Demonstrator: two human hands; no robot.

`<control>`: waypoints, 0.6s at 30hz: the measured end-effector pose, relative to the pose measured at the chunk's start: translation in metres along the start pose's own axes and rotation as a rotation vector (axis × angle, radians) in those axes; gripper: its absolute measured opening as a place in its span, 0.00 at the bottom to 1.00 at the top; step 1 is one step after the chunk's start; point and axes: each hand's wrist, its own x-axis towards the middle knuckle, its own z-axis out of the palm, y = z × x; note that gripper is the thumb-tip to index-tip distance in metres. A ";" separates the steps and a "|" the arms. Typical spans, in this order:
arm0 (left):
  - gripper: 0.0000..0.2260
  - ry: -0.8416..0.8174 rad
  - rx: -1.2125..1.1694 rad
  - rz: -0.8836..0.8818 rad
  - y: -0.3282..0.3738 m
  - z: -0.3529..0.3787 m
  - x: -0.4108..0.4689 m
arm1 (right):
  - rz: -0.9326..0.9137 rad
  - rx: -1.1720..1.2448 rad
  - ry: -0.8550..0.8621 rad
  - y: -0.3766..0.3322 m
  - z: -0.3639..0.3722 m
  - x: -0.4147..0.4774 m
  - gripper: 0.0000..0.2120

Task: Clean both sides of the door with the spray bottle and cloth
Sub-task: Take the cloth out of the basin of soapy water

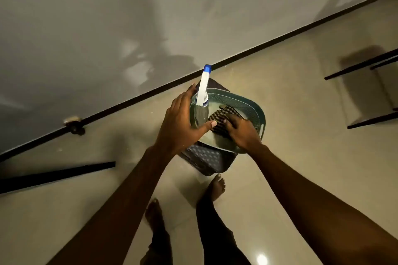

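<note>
the left hand (183,122) wraps around the clear body of the spray bottle (202,89), thumb in front and fingers behind. the bottle stands upright at the left edge of a teal basket (257,113), its white head and blue nozzle pointing up. the right hand (242,133) curls its fingers down onto the checked cloth (218,118) lying inside the basket, just beside the bottle. the basket rests on a dark perforated stool (203,160) on the tiled floor (290,178), near the wall's dark skirting (258,45).

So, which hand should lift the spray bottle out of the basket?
Left hand: its thumb and fingers wrap the spray bottle, while the right hand grips the cloth beside it in the basket.
</note>
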 end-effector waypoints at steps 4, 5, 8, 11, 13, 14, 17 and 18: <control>0.45 0.050 -0.125 -0.071 -0.012 0.021 0.018 | 0.012 -0.238 -0.182 0.028 0.024 0.023 0.35; 0.44 0.081 -0.139 -0.065 -0.014 0.024 0.021 | 0.011 -0.306 -0.203 0.034 0.034 0.026 0.41; 0.44 0.161 -0.101 -0.001 -0.013 0.029 0.032 | -0.001 -0.440 -0.162 0.038 0.049 0.032 0.48; 0.44 0.135 -0.046 0.039 -0.008 0.028 0.041 | -0.020 -0.422 -0.058 0.038 0.052 0.039 0.42; 0.41 0.112 0.043 0.083 -0.008 0.028 0.044 | -0.069 -0.392 0.005 0.036 0.049 0.039 0.33; 0.39 0.107 0.086 0.091 -0.008 0.029 0.045 | -0.083 -0.369 0.021 0.034 0.045 0.039 0.28; 0.35 0.111 0.140 0.083 -0.006 0.027 0.044 | -0.093 -0.225 0.029 0.033 0.035 0.044 0.20; 0.33 0.117 0.152 0.088 -0.003 0.026 0.044 | -0.067 -0.127 0.033 0.033 0.032 0.048 0.19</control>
